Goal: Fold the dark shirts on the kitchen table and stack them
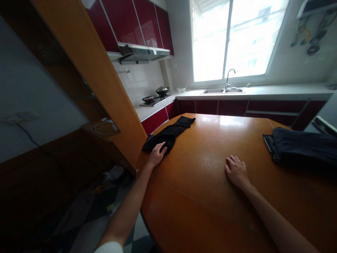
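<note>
So the black cloth (175,133) is lying stretched out along the far left edge of the tabletop (200,182), looking kinda rumpled, with its narrower end pointing towards the tabletop's far side; the left hand (157,154) is resting on its near end, right by the tabletop's left edge, thumb sitting apart from the other fingers; can't really tell if those fingers are pinching any fabric or just lying on it; the right hand (237,171) is sitting palm down around the middle of the tabletop, fingers loosely bent and a bit spread, so I'd call that one relaxed and open; over on the tabletop's right side a dark folded pile (302,147) is lying, well apart from the black cloth; beyond the tabletop's far edge a sink (213,91) is sitting under a window (237,42), and a stove (158,101) with pans is showing past its far left.
</note>
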A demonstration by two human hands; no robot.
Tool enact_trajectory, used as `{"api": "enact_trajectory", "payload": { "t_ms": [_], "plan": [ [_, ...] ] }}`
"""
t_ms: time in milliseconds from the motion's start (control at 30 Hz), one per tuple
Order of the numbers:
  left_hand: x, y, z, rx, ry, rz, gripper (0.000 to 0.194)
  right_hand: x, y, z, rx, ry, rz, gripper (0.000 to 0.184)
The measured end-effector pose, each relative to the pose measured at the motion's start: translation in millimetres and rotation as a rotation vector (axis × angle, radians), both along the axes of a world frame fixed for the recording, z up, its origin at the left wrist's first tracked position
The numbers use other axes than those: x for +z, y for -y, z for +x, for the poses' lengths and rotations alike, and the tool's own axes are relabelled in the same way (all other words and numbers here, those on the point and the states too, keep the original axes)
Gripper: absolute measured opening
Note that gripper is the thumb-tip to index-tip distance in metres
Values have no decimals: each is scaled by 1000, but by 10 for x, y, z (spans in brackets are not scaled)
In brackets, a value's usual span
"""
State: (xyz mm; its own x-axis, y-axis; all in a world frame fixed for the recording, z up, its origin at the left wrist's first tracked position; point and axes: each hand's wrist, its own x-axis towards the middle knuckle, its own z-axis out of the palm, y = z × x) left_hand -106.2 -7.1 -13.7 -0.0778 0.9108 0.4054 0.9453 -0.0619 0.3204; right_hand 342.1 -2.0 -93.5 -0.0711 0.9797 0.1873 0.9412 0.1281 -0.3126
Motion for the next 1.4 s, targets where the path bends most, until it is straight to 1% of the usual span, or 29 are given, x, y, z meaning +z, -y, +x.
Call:
{"api": "enact_trajectory", "payload": {
  "t_ms": [33,67,100,167,200,267,333,433,500,567,633,700,733,767,800,833,900,967,1000,1067,1100,1133,1200,1233,1267,1333,1400],
  "plan": [
    [-56,8,82,13,-27,-58,52,3,2,7,5,-1,-1,46],
    [-97,4,148,55,-64,-106,59,6,4,12,8,-1,-1,46],
    [-124,-9,203,114,-104,-143,62,9,4,15,9,-1,-1,46],
    [-152,-52,301,217,-158,-172,55,10,2,15,6,-1,1,46],
    [-160,-74,359,241,-172,-169,50,6,-1,13,4,-1,3,46],
    [-183,-102,532,236,-185,-153,47,-10,-9,7,3,-3,9,46],
    [-227,-84,804,181,-201,-138,47,-32,-18,2,3,-13,19,45],
    [-318,84,1380,49,-226,-131,50,-49,-35,2,12,-60,34,44],
    [-349,309,1807,-73,-229,-145,54,-38,-54,16,14,-136,45,42],
    [-318,614,2191,-235,-219,-152,61,-10,-82,53,1,-269,55,40],
    [-216,943,2474,-425,-175,-181,69,27,-113,118,-26,-438,71,40],
    [-61,1201,2625,-615,-90,-276,72,65,-137,202,-56,-585,88,40],
    [23,1267,2651,-683,-40,-337,67,82,-145,244,-69,-639,94,40],
    [103,1276,2650,-721,7,-385,59,97,-149,281,-82,-678,97,38],
    [172,1221,2624,-724,46,-406,49,112,-150,310,-92,-704,96,37],
    [224,1102,2579,-692,76,-395,41,125,-148,329,-99,-718,90,35],
    [266,703,2443,-545,91,-272,33,149,-137,333,-105,-720,72,32],
    [226,187,2269,-345,44,-143,35,173,-120,301,-93,-696,50,30],
    [183,-70,2178,-237,-17,-106,41,184,-111,279,-80,-680,40,30],
    [80,-513,2018,-75,-108,-140,54,207,-93,236,-53,-645,23,28],
    [29,-686,1957,-18,-113,-156,56,218,-85,221,-42,-628,18,28],
    [-12,-824,1911,10,-112,-176,52,228,-79,211,-35,-616,13,27],
    [-49,-1014,1847,22,-92,-197,37,245,-73,205,-31,-604,9,27],
    [-35,-1076,1814,17,-84,-195,31,251,-72,207,-30,-603,7,27],
    [4,-1125,1767,14,-77,-184,29,255,-73,210,-30,-603,5,27],
    [151,-1193,1601,43,-60,-139,34,259,-77,215,-36,-603,1,27],
    [349,-1223,1319,112,-39,-91,40,260,-84,212,-36,-593,-4,27]
  ]
}}
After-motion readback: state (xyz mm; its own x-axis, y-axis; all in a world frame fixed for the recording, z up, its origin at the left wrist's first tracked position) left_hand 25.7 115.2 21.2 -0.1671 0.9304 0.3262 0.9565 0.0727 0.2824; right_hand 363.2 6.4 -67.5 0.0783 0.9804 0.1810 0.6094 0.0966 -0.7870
